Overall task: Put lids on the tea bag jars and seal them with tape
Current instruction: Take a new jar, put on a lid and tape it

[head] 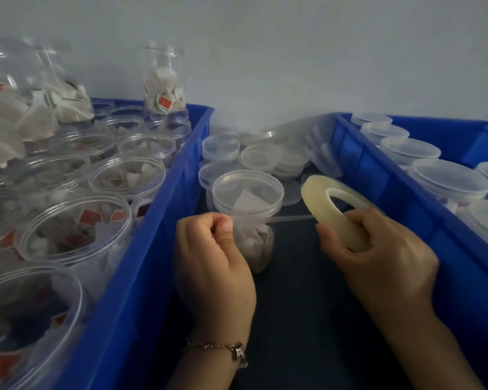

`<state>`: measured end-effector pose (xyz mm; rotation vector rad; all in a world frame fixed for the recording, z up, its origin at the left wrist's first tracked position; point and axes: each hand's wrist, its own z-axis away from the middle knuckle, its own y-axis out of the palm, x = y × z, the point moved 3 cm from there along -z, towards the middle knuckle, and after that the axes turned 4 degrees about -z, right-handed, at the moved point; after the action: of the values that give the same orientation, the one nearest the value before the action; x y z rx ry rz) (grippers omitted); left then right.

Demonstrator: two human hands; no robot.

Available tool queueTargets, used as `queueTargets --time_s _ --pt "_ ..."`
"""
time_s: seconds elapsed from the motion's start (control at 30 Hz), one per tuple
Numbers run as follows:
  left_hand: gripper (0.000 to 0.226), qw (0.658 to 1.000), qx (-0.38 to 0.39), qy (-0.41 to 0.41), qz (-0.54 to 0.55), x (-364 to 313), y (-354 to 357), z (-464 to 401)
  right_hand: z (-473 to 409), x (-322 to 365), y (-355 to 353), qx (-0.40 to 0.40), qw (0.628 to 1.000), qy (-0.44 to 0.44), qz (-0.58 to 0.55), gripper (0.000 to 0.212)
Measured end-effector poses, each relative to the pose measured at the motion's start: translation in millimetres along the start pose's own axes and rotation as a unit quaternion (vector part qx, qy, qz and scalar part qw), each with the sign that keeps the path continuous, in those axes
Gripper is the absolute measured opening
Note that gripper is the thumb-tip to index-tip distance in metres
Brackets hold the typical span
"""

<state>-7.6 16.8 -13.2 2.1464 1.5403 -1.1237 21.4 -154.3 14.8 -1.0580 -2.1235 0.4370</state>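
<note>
In the middle of the frame I see a lidded jar (247,209) of tea bags standing on the dark counter (302,291) between two blue bins. My left hand (214,260) sits just in front of the jar, at its lower left, its grip closed in a pinch on the free end of a strip of tape (290,218). That strip runs rightward across the jar's neck, just under the lid (247,190), to the tape roll (335,209). My right hand (378,257), right of centre, has its grip closed around the roll, which stands tilted on edge. Behind the jar, loose clear lids (261,157) lie heaped on the counter. The left bin (152,220) fills the left side with open jars (76,226) of tea bags; the right bin (406,192), at the right edge, holds a row of capped jars (451,184).
</note>
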Motion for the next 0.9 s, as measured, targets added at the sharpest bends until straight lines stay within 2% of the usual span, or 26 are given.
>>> queueTargets --time_s 0.27,0.53,0.9 --pt "0.021 1.0 0.013 -0.013 -0.009 1.6 4.2 4.1 3.1 -4.8 3.6 -0.011 1.0 -0.017 0.011 0.059" --pt "0.027 0.999 0.012 -0.028 -0.012 1.1 2.9 -0.8 2.1 -6.8 5.3 -0.004 1.0 -0.01 0.016 0.059" --pt "0.025 1.0 0.01 -0.009 -0.021 0.7 1.0 -1.2 4.3 -7.2 9.9 0.007 1.0 0.004 0.001 0.059"
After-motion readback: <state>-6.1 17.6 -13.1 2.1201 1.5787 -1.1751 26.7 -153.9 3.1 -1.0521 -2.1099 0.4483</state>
